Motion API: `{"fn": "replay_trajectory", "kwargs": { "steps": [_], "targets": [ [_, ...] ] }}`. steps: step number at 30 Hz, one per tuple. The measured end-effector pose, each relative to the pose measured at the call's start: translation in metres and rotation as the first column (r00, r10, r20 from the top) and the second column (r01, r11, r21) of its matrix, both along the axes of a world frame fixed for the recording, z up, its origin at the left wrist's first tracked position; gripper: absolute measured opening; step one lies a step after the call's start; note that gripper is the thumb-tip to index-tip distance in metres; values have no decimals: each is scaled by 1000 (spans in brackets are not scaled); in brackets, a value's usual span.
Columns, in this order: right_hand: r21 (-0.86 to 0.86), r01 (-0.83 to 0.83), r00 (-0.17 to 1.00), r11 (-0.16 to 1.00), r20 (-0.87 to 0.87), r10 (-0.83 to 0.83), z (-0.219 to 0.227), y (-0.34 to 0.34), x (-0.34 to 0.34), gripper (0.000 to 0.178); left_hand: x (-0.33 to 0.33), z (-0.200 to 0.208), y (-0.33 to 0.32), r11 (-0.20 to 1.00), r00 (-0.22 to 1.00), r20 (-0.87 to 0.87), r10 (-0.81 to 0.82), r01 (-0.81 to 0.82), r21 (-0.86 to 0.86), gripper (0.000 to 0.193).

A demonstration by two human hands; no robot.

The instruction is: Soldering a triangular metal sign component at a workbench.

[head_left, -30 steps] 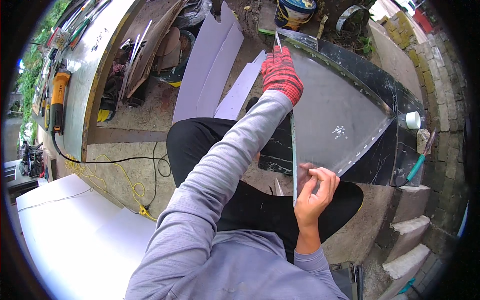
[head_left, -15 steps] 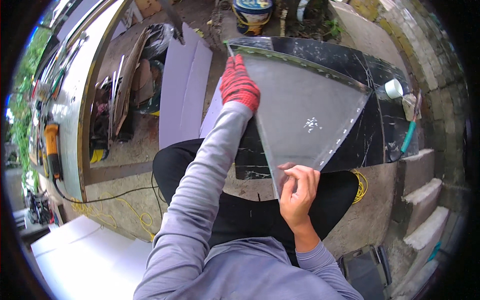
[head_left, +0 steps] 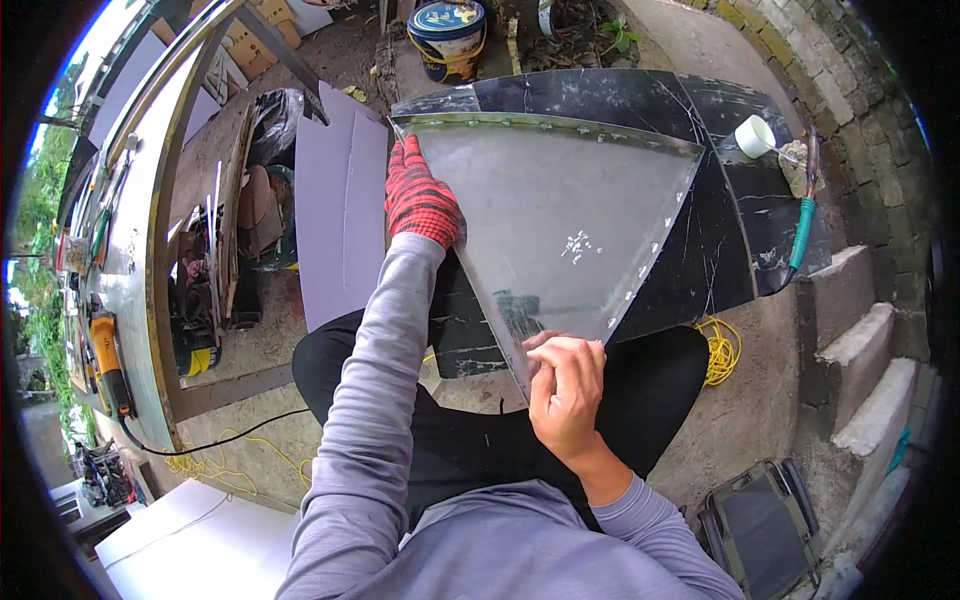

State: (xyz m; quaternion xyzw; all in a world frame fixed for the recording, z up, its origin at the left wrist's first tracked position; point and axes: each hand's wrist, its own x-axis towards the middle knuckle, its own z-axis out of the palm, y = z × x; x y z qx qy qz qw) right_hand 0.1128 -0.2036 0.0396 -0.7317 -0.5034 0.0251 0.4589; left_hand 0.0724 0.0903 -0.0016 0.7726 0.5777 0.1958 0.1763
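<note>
A flat grey metal panel [head_left: 570,185] with raised edges tapers toward me, lying over a black marble-patterned slab [head_left: 705,240]. Small white crumbs [head_left: 578,246] sit in a cluster on it, and white dabs dot its right edge. My left hand [head_left: 422,200], in a red and black glove, is closed on the panel's left edge near the far corner. At the narrow near end, my bare right hand [head_left: 567,395] has its fingers curled together against the edge. Whatever the right fingertips may pinch is hidden.
On the slab's right stand a white cup [head_left: 755,136] and a tool with a green handle [head_left: 803,235]. A bucket [head_left: 447,40] stands beyond. To the left, an orange and black power tool [head_left: 108,360] rests by a workbench [head_left: 150,200]. Concrete steps [head_left: 850,280] rise on the right.
The view has shifted, so the panel and both hands appear farther left. My left hand keeps its hold; my right hand stays at the near corner with its fingers curled more tightly.
</note>
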Motion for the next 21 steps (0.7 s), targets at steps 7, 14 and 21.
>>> {"fn": "replay_trajectory", "kwargs": {
  "steps": [7, 14, 21],
  "targets": [
    [4, 10, 1000, 1000, 8, -10, -1, 0, 1, 24, 4, 0, -1, 1000, 1000, -17, 0, 0, -16, 69],
    [-6, 15, 1000, 1000, 6, -15, 0, -1, -1, 23, 3, 1, 0, 1000, 1000, -31, 1, -2, -24, 69],
    [-5, 8, 1000, 1000, -15, -8, -3, -2, 0, 25, 3, -1, 0, 1000, 1000, -2, -8, 8, -20, 69]
  ]
}}
